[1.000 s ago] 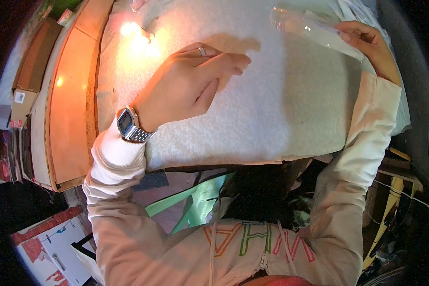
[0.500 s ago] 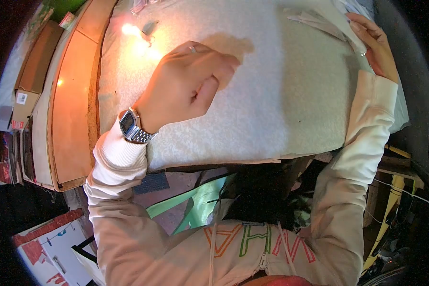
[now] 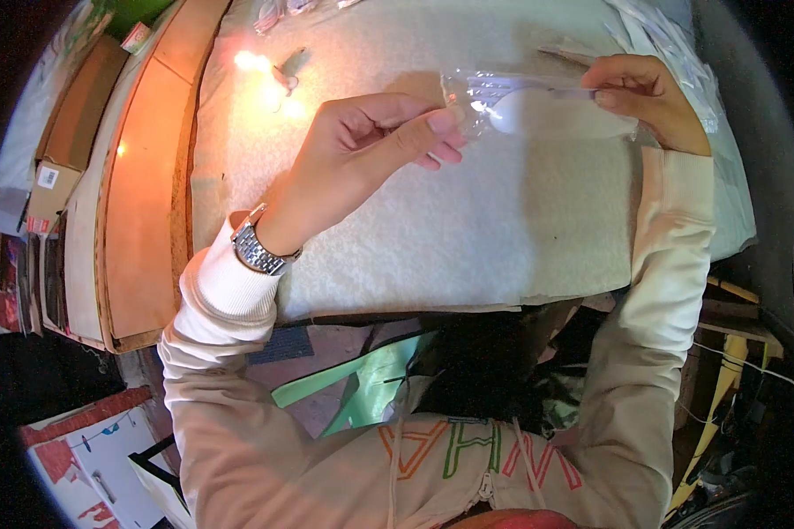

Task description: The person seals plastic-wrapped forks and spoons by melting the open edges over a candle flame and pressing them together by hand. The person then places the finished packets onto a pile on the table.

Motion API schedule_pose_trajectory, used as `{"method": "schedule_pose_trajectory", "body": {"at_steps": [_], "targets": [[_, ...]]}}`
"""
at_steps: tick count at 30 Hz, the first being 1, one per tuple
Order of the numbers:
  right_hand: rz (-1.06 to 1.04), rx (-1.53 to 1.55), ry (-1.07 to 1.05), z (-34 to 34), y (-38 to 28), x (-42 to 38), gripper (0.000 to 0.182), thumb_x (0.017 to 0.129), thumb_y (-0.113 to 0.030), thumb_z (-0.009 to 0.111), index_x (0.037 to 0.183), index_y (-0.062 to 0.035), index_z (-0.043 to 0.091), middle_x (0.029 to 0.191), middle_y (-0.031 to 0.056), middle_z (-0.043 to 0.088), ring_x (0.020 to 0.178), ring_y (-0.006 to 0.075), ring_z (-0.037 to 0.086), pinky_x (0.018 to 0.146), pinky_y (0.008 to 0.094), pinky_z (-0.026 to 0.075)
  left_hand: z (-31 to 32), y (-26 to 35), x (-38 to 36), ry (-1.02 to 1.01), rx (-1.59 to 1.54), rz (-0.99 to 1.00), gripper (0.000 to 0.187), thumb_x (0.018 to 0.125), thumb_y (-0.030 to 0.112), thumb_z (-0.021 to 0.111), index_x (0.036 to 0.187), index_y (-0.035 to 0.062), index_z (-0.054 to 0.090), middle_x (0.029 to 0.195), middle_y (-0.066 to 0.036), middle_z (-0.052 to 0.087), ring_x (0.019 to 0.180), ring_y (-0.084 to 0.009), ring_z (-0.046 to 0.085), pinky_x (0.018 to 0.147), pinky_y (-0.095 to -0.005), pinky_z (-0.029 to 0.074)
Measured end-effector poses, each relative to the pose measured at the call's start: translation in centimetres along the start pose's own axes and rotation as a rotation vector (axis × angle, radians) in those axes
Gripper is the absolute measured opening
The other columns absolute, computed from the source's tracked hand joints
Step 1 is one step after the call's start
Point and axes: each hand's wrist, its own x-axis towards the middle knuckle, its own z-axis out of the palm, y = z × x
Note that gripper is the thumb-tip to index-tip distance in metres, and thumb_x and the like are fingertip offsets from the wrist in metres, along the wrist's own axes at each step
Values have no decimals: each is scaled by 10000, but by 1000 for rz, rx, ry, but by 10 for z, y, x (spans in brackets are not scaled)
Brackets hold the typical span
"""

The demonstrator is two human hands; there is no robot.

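A clear plastic sleeve (image 3: pixel 468 79) is stretched between my hands above the padded white cloth. Inside it show a white plastic fork (image 3: pixel 490 90) and a white plastic spoon (image 3: pixel 531 111). My left hand (image 3: pixel 370 141), with a metal watch at its wrist, pinches the sleeve's left end between thumb and fingers. At the other end, my right hand (image 3: pixel 640 95) grips the sleeve by the cutlery handles. A small bright flame (image 3: pixel 254 62) burns on the cloth, left of and beyond my left hand.
More clear-wrapped pieces (image 3: pixel 666 48) lie in a pile at the far right. Several wrapped bundles (image 3: pixel 272 13) sit at the far edge. A wooden board (image 3: pixel 141 203) and a cardboard box (image 3: pixel 75 115) stand left of the cloth-covered surface (image 3: pixel 397 247).
My right hand has come inward from the right-hand pile with the wrapped fork and spoon. My left hand has turned and now pinches the sleeve's left end.
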Motion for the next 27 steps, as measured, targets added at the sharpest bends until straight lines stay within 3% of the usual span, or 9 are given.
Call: {"method": "schedule_pose_trajectory", "body": {"at_steps": [3, 6, 9, 16, 25, 27], "targets": [[31, -21, -25, 3, 0, 2, 249, 815, -183, 697, 1017, -40, 674, 938, 15, 667, 892, 83, 594, 827, 226, 448, 1, 4, -2, -52, 109, -43, 228, 937, 163, 545, 1027, -26, 635, 937, -148, 678, 806, -184, 652, 706, -289, 519], [38, -18, -36, 4, -3, 3, 244, 816, -176, 697, 1017, -42, 674, 934, 11, 667, 894, 83, 594, 827, 222, 447, 3, 2, -3, -50, 127, -83, 172, 920, 118, 567, 977, -20, 653, 892, -136, 683, 727, -172, 648, 649, -274, 519], [45, 7, -11, 6, -3, 2, 225, 784, -96, 690, 1000, -36, 671, 937, 22, 665, 881, 91, 601, 815, 230, 455, 3, 4, -3, -26, 84, -145, 173, 880, 159, 644, 912, -8, 675, 797, -62, 676, 661, -97, 623, 600, -222, 507], [71, -50, 98, -12, 21, -6, 207, 772, -57, 685, 978, -38, 672, 941, 19, 659, 881, 99, 603, 815, 233, 452, 2, 0, -3, -29, 112, -81, 139, 887, 116, 625, 919, -12, 667, 765, -66, 662, 644, -100, 609, 592, -226, 505], [77, 47, -3, -1, 0, -1, 185, 771, -61, 683, 954, -33, 672, 918, -3, 636, 868, 84, 583, 796, 220, 435, 2, 0, -4, 5, 157, -39, 136, 896, 126, 609, 928, 2, 657, 749, -51, 644, 652, -96, 590, 581, -222, 487], [44, 25, -54, -6, 3, 0, 227, 797, -95, 692, 1012, -28, 667, 960, 18, 659, 889, 82, 595, 819, 224, 454, 1, 0, -4, 26, 161, -38, 136, 896, 133, 611, 926, 8, 658, 742, -47, 641, 646, -91, 584, 578, -220, 482]]}}
